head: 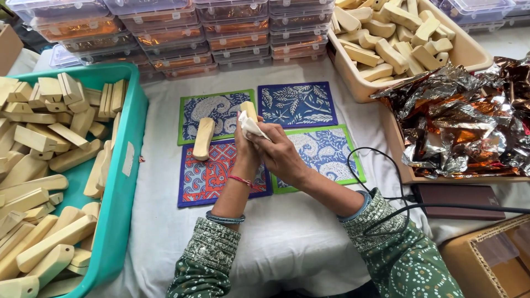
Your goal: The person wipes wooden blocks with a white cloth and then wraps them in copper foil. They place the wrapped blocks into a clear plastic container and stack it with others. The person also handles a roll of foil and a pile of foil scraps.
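**Rubbing a wooden handle with a scrap of white cloth**

Holding the work above the middle of the table, both hands meet over the patterned mats. The left hand (245, 144) is closed around a small pale wooden handle (248, 108), gripping its lower part so that only the rounded top end shows above the fingers. The right hand (279, 153) pinches a folded white cloth (249, 126) against the side of that handle, fingers curled tight, with no gap visible between cloth and wood.

The handle looks light, stiff and smooth (bare, unvarnished wood, by its colour), so it probably sits safely in a closed fist around its waist; a loose hold might let it slip. The cloth is soft and limp and takes whatever shape the fingers press into it.

Just beyond the hands, a second wooden handle (203, 138) lies loose across a green-edged mat (194, 114) and a red and blue mat (204, 179). A blue leaf-print mat (298, 104) sits beside them.

To the left, a teal tub (128, 165) holds many more such pieces. Farther right, a beige tub (469, 52) is heaped with them, near crumpled metallic foil (458, 116). At the far edge stand stacked clear plastic boxes (221, 33).
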